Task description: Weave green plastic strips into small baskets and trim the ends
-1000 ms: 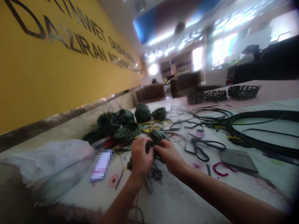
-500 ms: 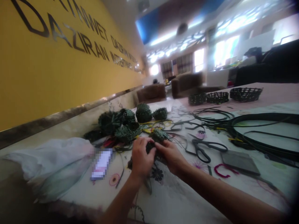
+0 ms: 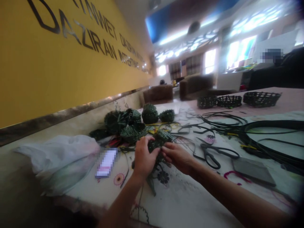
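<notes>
My left hand (image 3: 143, 155) and my right hand (image 3: 177, 155) meet over the table's near middle, both closed round a small dark green woven piece (image 3: 159, 141). Loose green strips trail from it down onto the flowered tablecloth (image 3: 190, 202). Just behind my hands lies a heap of several similar green woven pieces (image 3: 129, 123). Black scissors (image 3: 211, 155) lie to the right of my right hand.
A white plastic bag (image 3: 57, 158) and a phone (image 3: 106, 163) lie at the left. Coils of black strip (image 3: 268, 136) and a grey flat block (image 3: 253, 171) are at the right. Three dark woven baskets (image 3: 237, 100) stand far back. A yellow lettered wall runs along the left.
The camera view has shifted a little, so everything sits slightly further right. My hands keep working the woven piece in the same spot, fingers shifting slightly.
</notes>
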Tool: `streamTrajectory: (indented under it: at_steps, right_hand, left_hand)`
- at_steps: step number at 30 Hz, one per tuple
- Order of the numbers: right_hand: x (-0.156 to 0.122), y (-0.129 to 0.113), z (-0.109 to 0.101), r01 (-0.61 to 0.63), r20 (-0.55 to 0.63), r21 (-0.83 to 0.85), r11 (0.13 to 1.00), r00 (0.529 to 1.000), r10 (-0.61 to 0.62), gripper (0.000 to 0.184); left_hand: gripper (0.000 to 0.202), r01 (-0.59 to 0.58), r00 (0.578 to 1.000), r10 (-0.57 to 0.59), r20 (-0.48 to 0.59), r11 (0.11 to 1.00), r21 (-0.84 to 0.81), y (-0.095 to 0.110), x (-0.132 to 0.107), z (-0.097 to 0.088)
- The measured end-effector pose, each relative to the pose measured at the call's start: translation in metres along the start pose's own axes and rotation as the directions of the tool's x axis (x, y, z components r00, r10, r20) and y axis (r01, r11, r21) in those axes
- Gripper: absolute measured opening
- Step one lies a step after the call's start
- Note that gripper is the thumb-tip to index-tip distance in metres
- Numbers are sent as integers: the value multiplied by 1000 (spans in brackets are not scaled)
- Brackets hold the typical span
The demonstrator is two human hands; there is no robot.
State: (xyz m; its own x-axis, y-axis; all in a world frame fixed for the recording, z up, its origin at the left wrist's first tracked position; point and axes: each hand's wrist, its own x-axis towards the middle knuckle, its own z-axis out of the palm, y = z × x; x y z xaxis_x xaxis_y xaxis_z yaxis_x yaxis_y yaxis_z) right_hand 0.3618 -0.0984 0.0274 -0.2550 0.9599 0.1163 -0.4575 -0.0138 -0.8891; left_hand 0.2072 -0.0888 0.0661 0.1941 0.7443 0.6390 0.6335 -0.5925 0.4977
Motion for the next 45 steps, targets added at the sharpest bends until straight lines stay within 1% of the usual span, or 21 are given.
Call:
streamTrajectory:
  at_steps: [4, 7, 12, 16, 20, 25, 29, 33, 37, 45]
  right_hand:
    - [1, 7, -5, 30, 39, -53, 998, 999, -28, 44]
    - [1, 9, -4, 28, 37, -74, 997, 999, -26, 43]
    - [-4, 9, 5, 54, -34, -58, 997, 998, -56, 45]
    - [-6, 10, 14, 111, -118, -105, 988, 985, -123, 44]
    - [-5, 11, 17, 166, -182, -198, 966, 962, -203, 42]
    - [-5, 8, 16, 145, -137, -297, 944, 972, -192, 40]
    - [-5, 6, 15, 156, -158, -341, 927, 963, -220, 38]
    - [-5, 6, 13, 156, -178, -334, 930, 958, -224, 37]
    - [-4, 8, 11, 167, -174, -313, 935, 958, -229, 37]
    - [-3, 10, 9, 178, -197, -288, 941, 951, -240, 34]
  left_hand:
    - [33, -40, 999, 41, 37, 999, -18, 0, -1, -1]
    - [33, -63, 997, 64, 47, 998, -20, 0, -3, -2]
    - [34, -73, 996, 74, 45, 997, -22, 2, -7, 0]
    - [34, -87, 996, 88, 35, 996, -24, 4, -8, 1]
    - [32, -108, 994, 108, 10, 994, -14, 4, -9, 2]
    - [19, -129, 988, 126, -85, 991, -38, 1, -11, 3]
    - [19, -158, 978, 148, -146, 985, -63, 0, -12, 7]
    - [18, -176, 971, 167, -169, 983, -44, 1, -13, 12]
    - [16, -186, 966, 183, -182, 982, -3, 1, -15, 16]
    - [19, -216, 955, 220, -196, 975, 41, 0, -16, 22]
